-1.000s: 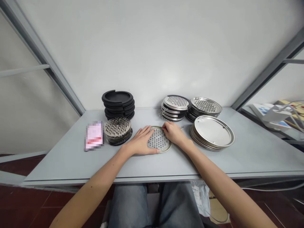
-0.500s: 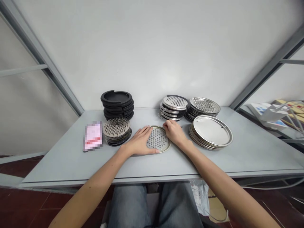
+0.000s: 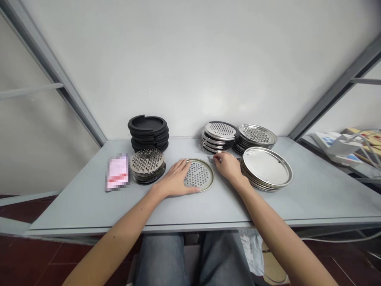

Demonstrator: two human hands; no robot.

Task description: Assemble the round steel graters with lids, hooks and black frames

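Observation:
A round perforated grater disc in a metal rim [image 3: 200,174] lies flat on the grey table [image 3: 89,206]. My left hand [image 3: 176,179] rests on the disc's left edge, fingers curved around the rim and pressing it down. My right hand [image 3: 228,165] sits just right of the disc, thumb and fingers pinched on a small wire clip [image 3: 210,159] at the far right of the rim.
A stack of black rings [image 3: 148,131] stands at the back left, spiked discs [image 3: 148,164] in front of it, a pink card [image 3: 118,171] to their left. Two stacks of grater discs [image 3: 220,135] [image 3: 256,136] and plain metal pans [image 3: 267,167] occupy the right.
My right hand has slid off the disc's top right edge to the right and now pinches the small clip. The left hand stays on the disc.

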